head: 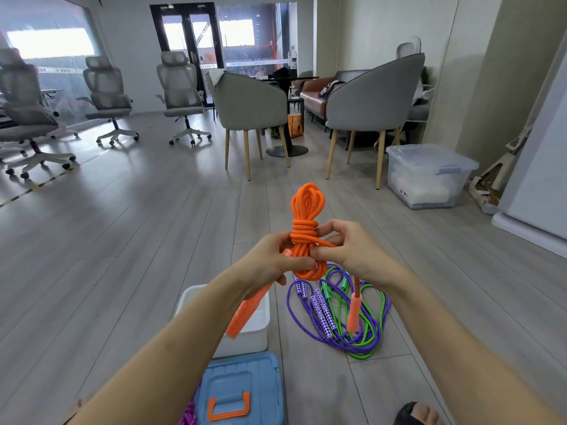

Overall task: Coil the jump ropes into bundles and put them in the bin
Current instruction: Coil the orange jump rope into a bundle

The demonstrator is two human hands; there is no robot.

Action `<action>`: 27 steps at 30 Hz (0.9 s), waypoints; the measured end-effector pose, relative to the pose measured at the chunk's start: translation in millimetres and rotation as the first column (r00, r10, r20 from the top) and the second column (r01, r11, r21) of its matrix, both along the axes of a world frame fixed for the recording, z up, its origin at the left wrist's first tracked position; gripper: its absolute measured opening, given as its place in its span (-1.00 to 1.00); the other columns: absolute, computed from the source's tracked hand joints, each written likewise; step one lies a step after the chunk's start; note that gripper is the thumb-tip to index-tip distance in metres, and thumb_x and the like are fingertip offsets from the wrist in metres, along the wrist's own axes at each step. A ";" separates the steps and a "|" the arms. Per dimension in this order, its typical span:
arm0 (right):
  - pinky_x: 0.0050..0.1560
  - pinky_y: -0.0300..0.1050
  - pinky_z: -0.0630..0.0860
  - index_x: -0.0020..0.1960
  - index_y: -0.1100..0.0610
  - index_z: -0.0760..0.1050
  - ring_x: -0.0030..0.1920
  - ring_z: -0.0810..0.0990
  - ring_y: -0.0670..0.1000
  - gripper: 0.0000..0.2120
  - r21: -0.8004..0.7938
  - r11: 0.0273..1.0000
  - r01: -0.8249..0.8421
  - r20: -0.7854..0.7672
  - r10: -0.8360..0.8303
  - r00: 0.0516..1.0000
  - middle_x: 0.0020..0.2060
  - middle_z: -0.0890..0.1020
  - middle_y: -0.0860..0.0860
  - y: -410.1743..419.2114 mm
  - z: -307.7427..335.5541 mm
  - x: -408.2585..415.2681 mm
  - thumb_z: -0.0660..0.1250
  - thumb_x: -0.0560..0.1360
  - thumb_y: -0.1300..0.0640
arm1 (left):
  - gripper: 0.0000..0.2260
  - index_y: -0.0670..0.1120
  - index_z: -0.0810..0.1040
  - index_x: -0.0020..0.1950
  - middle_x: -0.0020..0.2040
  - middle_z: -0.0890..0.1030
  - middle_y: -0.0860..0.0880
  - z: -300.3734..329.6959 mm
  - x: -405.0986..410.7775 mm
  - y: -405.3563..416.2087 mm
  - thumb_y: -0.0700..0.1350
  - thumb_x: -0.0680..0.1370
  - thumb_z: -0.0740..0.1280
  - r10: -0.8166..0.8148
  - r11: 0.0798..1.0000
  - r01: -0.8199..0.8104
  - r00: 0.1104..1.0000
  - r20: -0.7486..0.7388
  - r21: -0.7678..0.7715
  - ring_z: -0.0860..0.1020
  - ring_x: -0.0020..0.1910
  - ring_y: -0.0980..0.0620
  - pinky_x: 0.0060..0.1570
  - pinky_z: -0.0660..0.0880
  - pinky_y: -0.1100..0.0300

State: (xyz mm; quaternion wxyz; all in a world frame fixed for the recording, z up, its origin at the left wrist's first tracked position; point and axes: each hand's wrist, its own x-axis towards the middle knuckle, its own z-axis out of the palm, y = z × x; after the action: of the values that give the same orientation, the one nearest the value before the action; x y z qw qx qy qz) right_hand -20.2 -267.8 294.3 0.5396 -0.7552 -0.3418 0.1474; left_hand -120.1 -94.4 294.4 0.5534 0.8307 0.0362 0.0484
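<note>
Two hands grip orange rope (307,228) — purple rope (310,314) | green rope (372,338) beneath

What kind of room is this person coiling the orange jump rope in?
Probably an office or meeting lounge. Mesh office chairs on wheels stand along a glass wall, padded chairs sit around a small table with a sofa behind, and the floor is grey wood plank.

Bright office lounge, grey plank floor (122,240).
Grey mesh swivel chairs (181,96) left; two tub chairs (248,102) by glazed doors (187,44).
</note>
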 end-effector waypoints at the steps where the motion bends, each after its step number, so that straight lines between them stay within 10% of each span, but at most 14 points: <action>1: 0.12 0.21 0.65 0.10 0.14 0.55 -0.12 0.76 0.11 -0.74 -0.012 1.000 0.005 0.012 -0.005 1.000 -0.19 0.77 0.09 0.7 0.0 -0.5 0.52 0.46 0.26 | -0.70 -0.01 0.63 0.21 0.02 0.70 -0.04 -0.3 0.4 -0.2 -0.18 0.50 0.50 0.002 1.000 -0.002 1.000 -0.004 -0.006 0.63 -0.14 0.12 -0.32 0.52 0.19; 6: 0.00 0.25 0.66 0.04 0.07 0.53 -0.27 0.66 0.02 -0.76 -0.055 0.998 0.031 0.077 -0.027 0.997 -0.25 0.74 0.08 3.3 -0.7 -0.5 0.45 0.41 0.23 | -0.77 -0.10 0.64 0.17 -0.10 0.68 -0.05 1.2 0.8 -3.1 -0.24 0.52 0.44 0.013 0.999 -0.013 1.000 0.019 -0.030 0.60 -0.23 0.13 -0.29 0.53 0.21; 13: 0.14 0.08 0.64 0.11 0.01 0.49 0.03 0.73 0.02 -0.64 0.008 1.000 -0.027 0.019 0.026 0.999 0.03 0.71 0.07 3.7 -11.7 1.9 0.58 0.42 0.03 | -0.73 -0.12 0.58 0.29 0.01 0.68 -0.16 -7.2 -1.7 -4.1 -0.27 0.59 0.38 -0.012 0.986 0.020 0.999 0.049 -0.165 0.65 -0.12 0.07 -0.25 0.56 0.26; 17: -0.02 0.08 0.63 0.15 0.11 0.45 -0.18 0.74 0.06 -0.63 0.014 0.997 -0.071 -0.030 0.071 0.997 -0.17 0.75 0.12 3.2 -13.1 6.1 0.52 0.44 0.29 | -0.70 -0.10 0.57 0.30 0.11 0.67 -0.17 -6.7 -2.9 -5.1 -0.29 0.58 0.39 -0.049 0.977 0.049 0.999 0.007 -0.205 0.68 -0.04 0.03 -0.18 0.60 0.22; 22: -0.23 -0.06 0.49 0.11 0.00 0.45 -0.39 0.54 -0.10 -0.64 -0.026 1.000 0.013 -0.003 -0.014 1.000 -0.29 0.68 0.11 11.3 -19.0 -0.8 0.46 0.41 0.27 | -0.81 -0.09 0.62 0.15 -0.25 0.55 -0.03 -9.3 1.7 -6.7 -0.18 0.54 0.39 0.079 0.991 -0.075 0.996 -0.035 0.108 0.48 -0.32 0.09 -0.42 0.43 0.26; 27: -0.16 0.19 0.54 0.27 -0.08 0.43 -0.26 0.57 0.12 -0.44 -0.004 0.997 -0.083 -0.093 0.082 0.992 -0.19 0.71 0.18 7.0 -28.9 7.7 0.45 0.31 0.18 | -0.86 -0.23 0.64 0.05 -0.47 0.40 0.11 -7.4 2.1 -7.9 -0.26 0.53 0.35 0.068 0.993 -0.055 0.991 -0.115 0.108 0.33 -0.48 0.17 -0.49 0.29 0.36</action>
State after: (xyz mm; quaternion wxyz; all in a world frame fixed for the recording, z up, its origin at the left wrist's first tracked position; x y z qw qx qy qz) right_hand -12.5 -260.7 265.4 0.5456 -0.7347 -0.3467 0.2058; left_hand -118.0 -102.3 287.0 0.5043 0.8584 0.0920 0.0180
